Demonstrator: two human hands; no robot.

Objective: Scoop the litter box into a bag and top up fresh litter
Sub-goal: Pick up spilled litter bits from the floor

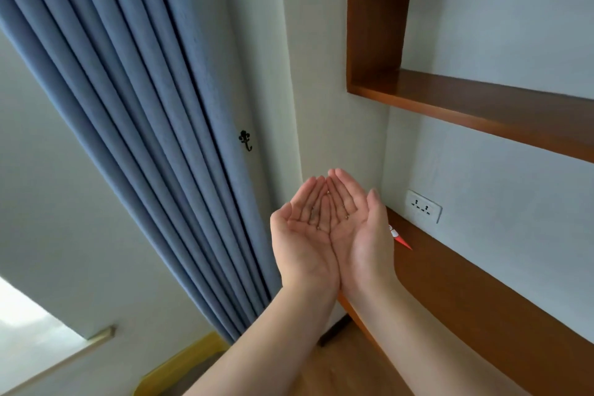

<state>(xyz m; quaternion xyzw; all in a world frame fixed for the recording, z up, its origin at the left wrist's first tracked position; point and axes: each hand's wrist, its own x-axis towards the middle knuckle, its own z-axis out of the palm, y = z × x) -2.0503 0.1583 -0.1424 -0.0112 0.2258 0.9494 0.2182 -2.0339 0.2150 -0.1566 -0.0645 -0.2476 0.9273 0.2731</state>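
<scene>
My left hand and my right hand are held up side by side, palms up, their inner edges touching in a shallow cup. A few tiny grains lie on the fingers; neither hand holds anything else. At the bottom left, a yellow rim shows, possibly the litter box; my left forearm covers part of it. No scoop, bag or litter sack is in view.
A blue pleated curtain hangs at the left with a black hook beside it. Wooden shelves run along the right wall, above a power socket and a wooden desktop carrying a small red and white object.
</scene>
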